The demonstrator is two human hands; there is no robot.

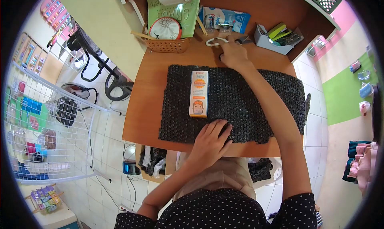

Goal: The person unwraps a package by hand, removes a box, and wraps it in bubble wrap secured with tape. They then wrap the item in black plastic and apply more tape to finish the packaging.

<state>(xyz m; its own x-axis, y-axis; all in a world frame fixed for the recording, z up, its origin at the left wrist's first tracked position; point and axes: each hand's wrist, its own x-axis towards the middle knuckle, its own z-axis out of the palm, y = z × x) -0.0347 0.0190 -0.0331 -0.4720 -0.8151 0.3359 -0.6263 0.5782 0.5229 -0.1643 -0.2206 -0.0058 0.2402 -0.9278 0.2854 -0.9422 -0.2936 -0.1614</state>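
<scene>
Black bubble wrap (pixel 240 105) lies spread over the wooden desk (pixel 140 109). On its left part rests a white and orange box (pixel 199 94) with a face printed near its lower end. My left hand (pixel 211 143) lies on the wrap's front edge, just below the box, fingers spread and holding nothing. Stretched to the back of the desk, my right hand (pixel 234 53) has its fingers curled at a pair of scissors (pixel 243 40), whose blades point right. A white ring-shaped item (pixel 214 42) touches or nearly touches its fingertips.
A brown basket (pixel 168 45) stands at the back left, below a green bag (pixel 190 15). A blue and white packet (pixel 236 19) leans at the back. Right of it is a grey tray (pixel 272 46) of tools. A wire rack (pixel 52 129) stands left of the desk.
</scene>
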